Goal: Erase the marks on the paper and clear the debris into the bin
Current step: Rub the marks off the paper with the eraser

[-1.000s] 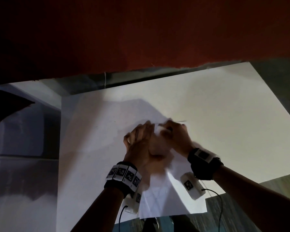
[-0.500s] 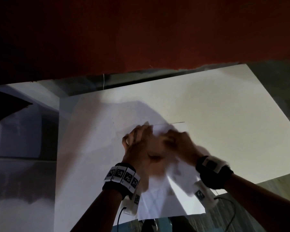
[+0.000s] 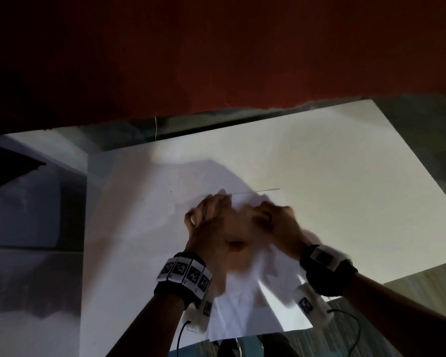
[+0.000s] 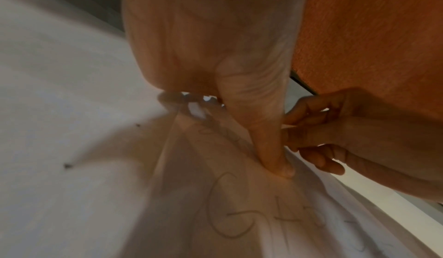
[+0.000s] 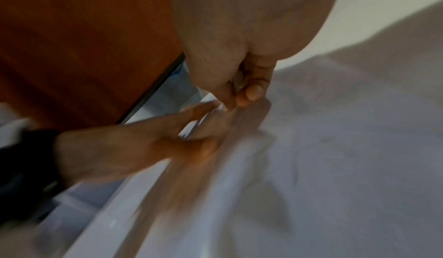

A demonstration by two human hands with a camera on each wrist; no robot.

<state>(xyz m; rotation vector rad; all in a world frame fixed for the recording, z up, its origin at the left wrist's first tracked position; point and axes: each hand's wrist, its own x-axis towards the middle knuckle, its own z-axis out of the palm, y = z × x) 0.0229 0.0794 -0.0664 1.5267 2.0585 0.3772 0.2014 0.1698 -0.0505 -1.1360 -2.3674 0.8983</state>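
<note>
A white sheet of paper point(image 3: 255, 313) lies on the white table point(image 3: 345, 176) near its front edge. Pencil letters point(image 4: 230, 214) show on the sheet in the left wrist view. My left hand point(image 3: 211, 217) lies with straight fingers on the paper, its thumb point(image 4: 271, 148) pressing down. Close to its right, my right hand point(image 3: 273, 217) is blurred, with its fingers curled and pinching a small pale eraser point(image 5: 236, 84) against the sheet. Dark specks of debris point(image 4: 67, 165) lie on the table left of the paper.
A red wall point(image 3: 216, 60) rises behind the table's far edge. Grey floor point(image 3: 422, 287) shows past the right and front edges. A pale blue-grey surface point(image 3: 23, 215) stands left of the table. No bin is in view.
My right hand has slid a little back toward me over the paper, blurred throughout. My left hand has stayed pressed in the same spot.
</note>
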